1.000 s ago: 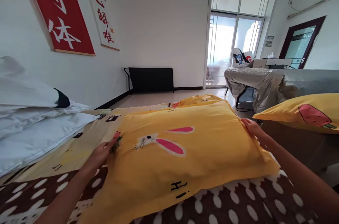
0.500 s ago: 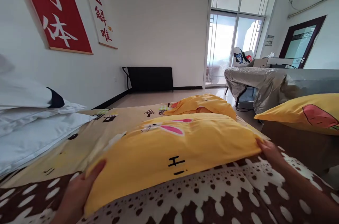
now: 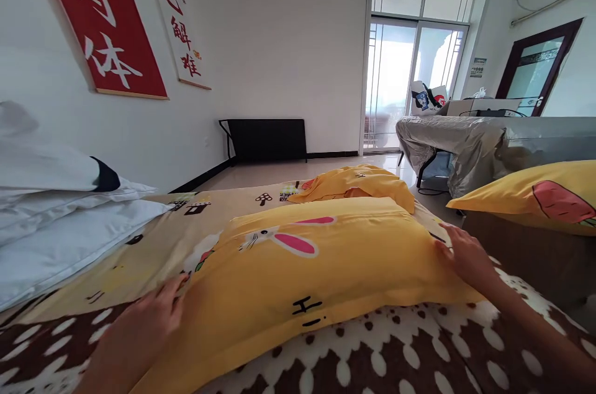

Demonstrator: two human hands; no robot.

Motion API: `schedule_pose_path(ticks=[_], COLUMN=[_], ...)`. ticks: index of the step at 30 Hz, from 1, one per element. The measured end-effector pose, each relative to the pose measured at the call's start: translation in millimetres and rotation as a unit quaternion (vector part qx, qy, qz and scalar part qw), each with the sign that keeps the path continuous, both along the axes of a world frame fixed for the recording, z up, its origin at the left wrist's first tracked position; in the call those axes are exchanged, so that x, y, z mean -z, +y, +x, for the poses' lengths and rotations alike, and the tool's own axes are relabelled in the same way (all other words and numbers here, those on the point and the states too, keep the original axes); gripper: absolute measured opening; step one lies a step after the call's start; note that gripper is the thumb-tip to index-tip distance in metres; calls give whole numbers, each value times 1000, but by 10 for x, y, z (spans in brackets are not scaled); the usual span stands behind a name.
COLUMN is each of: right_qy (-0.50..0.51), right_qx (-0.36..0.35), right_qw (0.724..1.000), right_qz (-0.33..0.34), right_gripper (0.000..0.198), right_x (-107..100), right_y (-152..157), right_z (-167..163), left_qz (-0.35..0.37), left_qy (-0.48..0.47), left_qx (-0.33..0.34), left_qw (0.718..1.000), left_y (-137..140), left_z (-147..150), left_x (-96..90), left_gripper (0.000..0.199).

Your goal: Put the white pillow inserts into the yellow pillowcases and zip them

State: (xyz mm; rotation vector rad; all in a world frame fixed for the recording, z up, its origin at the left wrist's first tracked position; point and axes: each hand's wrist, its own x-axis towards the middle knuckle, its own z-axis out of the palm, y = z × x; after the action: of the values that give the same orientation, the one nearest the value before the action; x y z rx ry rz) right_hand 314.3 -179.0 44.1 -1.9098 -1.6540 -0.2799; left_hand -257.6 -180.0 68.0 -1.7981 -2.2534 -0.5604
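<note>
A yellow pillow [image 3: 354, 264] with a rabbit print and the word "Hi" lies flat across the bed in front of me. At its left end, my left hand [image 3: 151, 319] rests against the side with fingers extended, not pinching the cloth. My right hand [image 3: 463, 257] touches the pillow's right end, its fingers apart and loosely spread. Beneath the pillow is a brown blanket [image 3: 335, 363] with white spots. Just beyond the pillow lies a crumpled yellow cloth [image 3: 358, 180].
White pillows [image 3: 69, 220] are stacked at the left on the beige printed sheet [image 3: 153, 229]. Another yellow pillow [image 3: 526, 192] with a carrot print lies at the right. Behind it stands a table under a plastic cover [image 3: 456, 146]. A black folded frame [image 3: 267, 141] leans at the far wall.
Both hands have let go of the pillow's ends and opened. The pillow has settled on the bed, its right end now lying past my right hand toward me.
</note>
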Motion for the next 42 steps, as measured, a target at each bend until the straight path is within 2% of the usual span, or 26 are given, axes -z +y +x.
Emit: schedule_pose_path(ticks=[1, 3, 4, 6, 8, 11, 14, 17, 25, 29, 36, 39, 42], right_qy=[-23, -53, -65, -70, -68, -53, -41, -25, 22, 25, 44, 45, 32], right_qx=[-65, -234, -306, -356, -340, -281, -249, -224, -206, -200, -209, -210, -166], right_qw=[997, 970, 950, 931, 937, 957, 967, 973, 977, 978, 976, 976, 985], right_qz=[29, 28, 7, -33, -48, -37, -36, -49, -56, -46, -50, -41, -25], right_gripper=[54, 58, 57, 54, 55, 56, 55, 54, 54, 54, 55, 54, 50], right_x=[-131, -327, -381, -391, -295, -69, 116, 220, 351, 379, 417, 369, 181], right_y=[58, 182, 241, 342, 408, 436, 413, 382, 352, 369, 364, 330, 323], right_z=[-340, -1002, -1262, -1535, -1465, -1010, -618, -462, -400, -408, -428, -393, -448], left_qz=[10, 5, -12, -27, -25, -28, -41, -41, -4, -42, -86, -93, -88], left_qy=[27, 31, 31, 37, 40, 26, 11, 3, 3, -15, -12, -1, 18], left_qx=[63, 199, 237, 247, 224, 173, 136, 118, 70, 54, 84, 73, 51], left_qw=[998, 979, 971, 968, 973, 984, 990, 992, 998, 998, 993, 993, 995], left_y=[76, 252, 335, 456, 501, 469, 421, 411, 362, 335, 353, 317, 270], left_z=[291, 879, 1117, 1371, 1315, 941, 693, 686, 717, 661, 635, 623, 678], left_x=[-105, -234, -245, -166, -5, 222, 319, 328, 380, 356, 270, 235, 135], left_gripper=[62, 62, 61, 61, 59, 58, 58, 61, 72, 74, 66, 68, 69])
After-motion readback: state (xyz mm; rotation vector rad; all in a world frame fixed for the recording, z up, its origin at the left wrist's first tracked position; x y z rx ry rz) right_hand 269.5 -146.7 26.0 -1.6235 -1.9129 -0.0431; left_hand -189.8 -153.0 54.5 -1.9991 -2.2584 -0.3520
